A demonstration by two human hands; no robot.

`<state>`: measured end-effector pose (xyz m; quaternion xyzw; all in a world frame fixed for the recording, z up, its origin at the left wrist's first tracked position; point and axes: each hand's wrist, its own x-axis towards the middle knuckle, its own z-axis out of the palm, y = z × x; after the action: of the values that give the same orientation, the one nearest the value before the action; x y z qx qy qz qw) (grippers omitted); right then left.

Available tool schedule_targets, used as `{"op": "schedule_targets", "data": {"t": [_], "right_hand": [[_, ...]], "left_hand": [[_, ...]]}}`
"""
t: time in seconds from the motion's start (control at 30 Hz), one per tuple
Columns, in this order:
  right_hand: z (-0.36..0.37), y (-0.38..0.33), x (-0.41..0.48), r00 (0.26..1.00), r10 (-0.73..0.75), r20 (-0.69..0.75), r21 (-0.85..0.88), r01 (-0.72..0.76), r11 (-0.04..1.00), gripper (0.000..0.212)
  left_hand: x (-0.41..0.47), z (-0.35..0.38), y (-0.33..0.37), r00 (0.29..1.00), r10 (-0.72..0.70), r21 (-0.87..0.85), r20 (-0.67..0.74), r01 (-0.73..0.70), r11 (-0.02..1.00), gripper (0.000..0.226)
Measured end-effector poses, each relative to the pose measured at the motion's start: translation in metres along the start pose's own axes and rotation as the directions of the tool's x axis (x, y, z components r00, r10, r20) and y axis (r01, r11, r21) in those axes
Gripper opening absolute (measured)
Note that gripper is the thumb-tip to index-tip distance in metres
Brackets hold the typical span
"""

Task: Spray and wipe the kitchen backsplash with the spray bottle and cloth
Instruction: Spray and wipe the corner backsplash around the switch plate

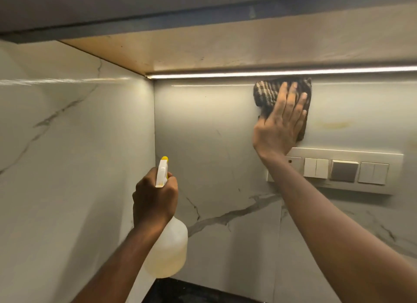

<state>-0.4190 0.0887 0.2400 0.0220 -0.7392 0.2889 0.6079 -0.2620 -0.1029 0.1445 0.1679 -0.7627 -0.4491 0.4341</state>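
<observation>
Glossy white marble-look backsplash panels with grey veins point(203, 126) meet in a corner under a wall cabinet, lit by a slim LED strip light point(270, 73) along the cabinet's underside. High on the back panel, just below that strip, the right hand point(279, 124) presses a dark brown-and-cream checked cloth point(265, 93) flat against the wall. Its fingers are straight and slightly spread, none curled. The open palm seems meant to spread pressure across a wide patch of fabric for wiping.

The cloth sits just above a cream multi-gang switch plate point(372, 167), and the forearm crosses the plate's left end. A faint yellowish smear point(331, 124) marks the panel to the right of the cloth (likely the next patch to wipe, by my reading).

Lower and nearer the corner, the left hand point(155, 198) is wrapped round the neck of a translucent white plastic spray bottle with a yellow nozzle tip point(171, 244). The nozzle is aimed at the wall but held apart from it, ready to spray, I judge. Pale yellowish liquid fills the bottle's lower part.

No label, brand or writing can be read on the bottle, nor on the switch plate.
</observation>
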Motion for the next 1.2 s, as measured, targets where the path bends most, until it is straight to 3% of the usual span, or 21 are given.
{"op": "schedule_targets", "data": {"t": [0.1,0.23,0.4,0.57,0.83,1.03,1.2], "right_hand": [[0.019,-0.036,-0.013,0.998,0.062,-0.013,0.031,-0.061,0.998,0.064],[0.052,-0.083,-0.040,0.978,-0.197,0.075,0.045,0.194,0.980,0.066],[0.084,-0.134,-0.049,0.826,-0.516,0.225,0.037,0.522,0.852,0.061],[0.103,-0.119,-0.082,0.619,-0.722,0.310,-0.009,0.761,0.648,0.058],[0.109,-0.054,-0.211,0.416,-0.805,0.423,0.024,0.883,0.469,0.055],[0.103,0.005,-0.314,0.107,-0.785,0.610,0.177,0.947,0.267,0.061],[0.101,0.018,-0.347,0.044,-0.730,0.682,0.270,0.912,0.308,0.067]], "left_hand": [[0.006,-0.006,-0.002,1.000,0.018,0.010,-0.011,-0.018,1.000,0.011],[0.008,-0.012,-0.010,0.999,0.034,0.039,-0.028,-0.033,0.999,0.013],[0.008,-0.021,-0.029,0.998,0.031,0.063,-0.059,-0.028,0.998,0.016],[0.005,-0.025,-0.047,0.995,0.036,0.086,-0.090,-0.028,0.996,0.014],[-0.008,-0.016,-0.063,0.997,0.008,0.073,-0.079,-0.002,0.997,0.019],[-0.020,-0.009,-0.092,0.998,0.029,0.107,-0.064,-0.022,0.994,0.019],[-0.026,-0.012,-0.112,0.996,0.051,0.157,-0.074,-0.039,0.987,0.015]]}}
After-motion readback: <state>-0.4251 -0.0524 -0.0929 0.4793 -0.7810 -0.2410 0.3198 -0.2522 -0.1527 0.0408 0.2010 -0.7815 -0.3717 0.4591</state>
